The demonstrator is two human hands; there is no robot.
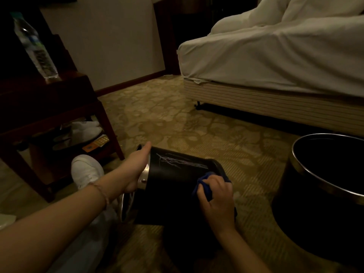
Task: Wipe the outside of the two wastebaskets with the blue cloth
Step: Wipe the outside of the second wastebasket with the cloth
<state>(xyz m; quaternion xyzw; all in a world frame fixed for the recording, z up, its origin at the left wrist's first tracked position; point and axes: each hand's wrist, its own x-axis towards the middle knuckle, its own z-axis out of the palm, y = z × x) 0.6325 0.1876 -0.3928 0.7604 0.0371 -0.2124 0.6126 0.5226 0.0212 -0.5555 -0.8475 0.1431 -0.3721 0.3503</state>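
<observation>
A black wastebasket (173,186) with a silver rim lies tipped on its side over the carpet, its opening toward the left. Pale scribble marks show on its upper side. My left hand (137,166) grips its silver rim. My right hand (216,194) presses a bunched blue cloth (204,184) against the basket's side near its base. A second black wastebasket (307,203) with a silver rim stands upright at the right, partly cut off by the frame edge.
A dark wooden table (49,107) stands at left with a plastic water bottle (34,46) on it and slippers beneath. A bed (275,62) with white sheets fills the upper right. My white shoe (86,170) rests beside the tipped basket. Patterned carpet (167,119) lies between.
</observation>
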